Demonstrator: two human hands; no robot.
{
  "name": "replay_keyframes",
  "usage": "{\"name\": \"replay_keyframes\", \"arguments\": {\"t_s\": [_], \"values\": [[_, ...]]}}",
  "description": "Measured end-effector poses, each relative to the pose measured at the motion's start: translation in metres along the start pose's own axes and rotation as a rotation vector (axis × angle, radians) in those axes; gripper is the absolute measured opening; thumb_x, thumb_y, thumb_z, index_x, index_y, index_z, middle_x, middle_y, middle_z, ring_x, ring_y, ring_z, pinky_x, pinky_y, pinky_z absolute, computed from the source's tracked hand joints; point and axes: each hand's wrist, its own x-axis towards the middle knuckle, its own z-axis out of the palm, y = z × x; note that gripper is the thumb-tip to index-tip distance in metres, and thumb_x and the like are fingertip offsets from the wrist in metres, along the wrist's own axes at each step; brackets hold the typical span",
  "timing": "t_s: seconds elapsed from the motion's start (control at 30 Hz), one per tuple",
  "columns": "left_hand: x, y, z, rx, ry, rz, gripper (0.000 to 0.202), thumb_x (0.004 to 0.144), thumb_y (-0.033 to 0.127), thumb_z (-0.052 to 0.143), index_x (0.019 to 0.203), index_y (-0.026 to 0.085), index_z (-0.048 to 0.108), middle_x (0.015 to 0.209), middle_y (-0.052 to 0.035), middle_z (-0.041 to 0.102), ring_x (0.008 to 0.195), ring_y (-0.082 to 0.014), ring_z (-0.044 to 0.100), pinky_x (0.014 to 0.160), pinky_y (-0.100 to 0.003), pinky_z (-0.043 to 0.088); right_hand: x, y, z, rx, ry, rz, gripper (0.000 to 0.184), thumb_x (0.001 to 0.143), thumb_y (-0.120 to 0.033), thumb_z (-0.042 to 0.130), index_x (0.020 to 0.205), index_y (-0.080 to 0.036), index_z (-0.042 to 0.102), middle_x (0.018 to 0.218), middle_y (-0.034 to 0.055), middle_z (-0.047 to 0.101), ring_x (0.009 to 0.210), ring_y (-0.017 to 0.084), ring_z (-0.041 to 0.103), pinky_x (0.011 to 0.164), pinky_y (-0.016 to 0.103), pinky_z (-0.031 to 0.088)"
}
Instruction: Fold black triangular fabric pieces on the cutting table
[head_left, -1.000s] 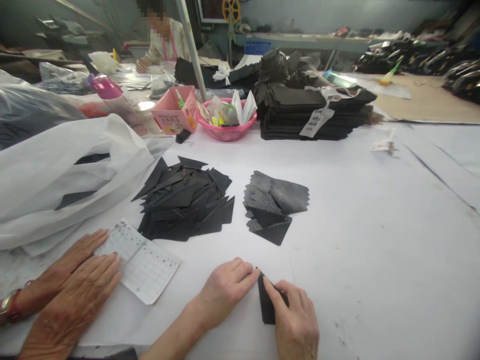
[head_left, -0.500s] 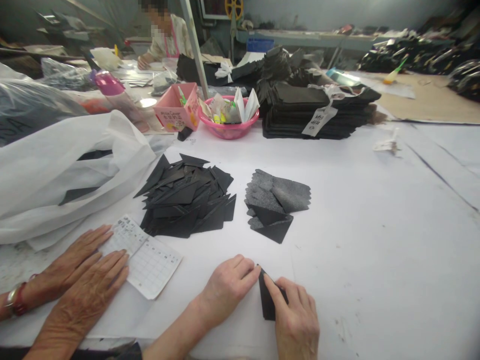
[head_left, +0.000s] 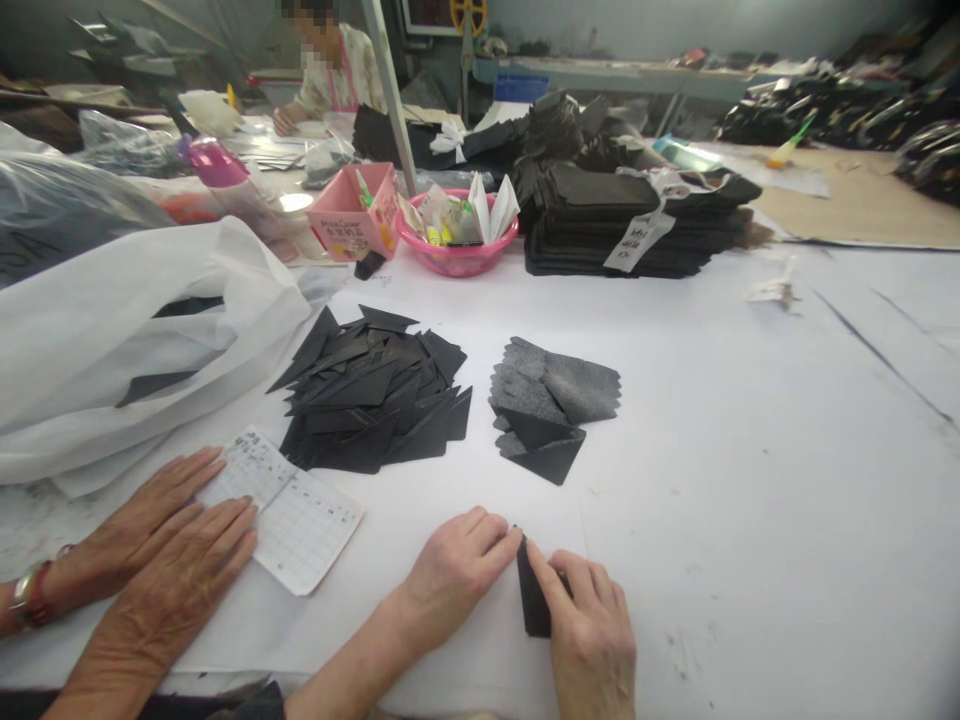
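A small black leather-like piece (head_left: 534, 595) lies on the white tabletop in front of me, its long edge straight. My left hand (head_left: 466, 562) is closed, its thumb and fingertips pinched at the piece's upper corner. From the right, my right hand (head_left: 592, 625) grips the same piece, index finger stretched along its upper edge; the palm hides its right side. Beyond my hands lies a loose heap of black pieces (head_left: 375, 395). To its right is a smaller overlapping group of pieces (head_left: 574, 385), mostly grey fuzzy side up, with notched edges.
At left, another person's hands (head_left: 172, 560) rest by a written-on paper booklet (head_left: 300, 525). A white plastic bag (head_left: 225, 350) lies behind them. Farther back are a pink box (head_left: 352, 215), a pink basin (head_left: 457, 262) and a tied black stack (head_left: 585, 225). Another person sits beyond.
Almost nothing differs. Both my hands keep the same hold on the black piece, and the view has shifted very slightly.
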Motion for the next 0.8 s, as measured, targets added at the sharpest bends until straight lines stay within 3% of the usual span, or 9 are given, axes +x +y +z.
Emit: {"name": "replay_keyframes", "arguments": {"t_s": [0.17,0.8], "values": [[0.003,0.002,-0.002,0.023,0.003,0.027,0.026,0.096,0.015,0.049,0.121,0.014,0.057,0.087,-0.0043,0.058,0.077,-0.0152,0.054,0.066,-0.028,0.049,-0.001,0.000,0.004,-0.005,0.065,-0.015,0.039,0.102,-0.026,0.030,0.128,-0.025,0.059,0.097,0.0059,0.059,0.087,0.018,0.050,0.077,0.034,0.035],[0.001,0.011,0.000,0.088,0.060,0.014,0.020,0.095,0.011,0.048,0.111,0.010,0.060,0.088,-0.0070,0.058,0.078,-0.0160,0.053,0.066,-0.029,0.053,0.000,-0.001,0.000,-0.016,0.011,-0.012,0.037,0.102,-0.023,0.031,0.127,-0.025,0.059,0.101,0.0056,0.059,0.092,0.018,0.051,0.085,0.037,0.036]]}}
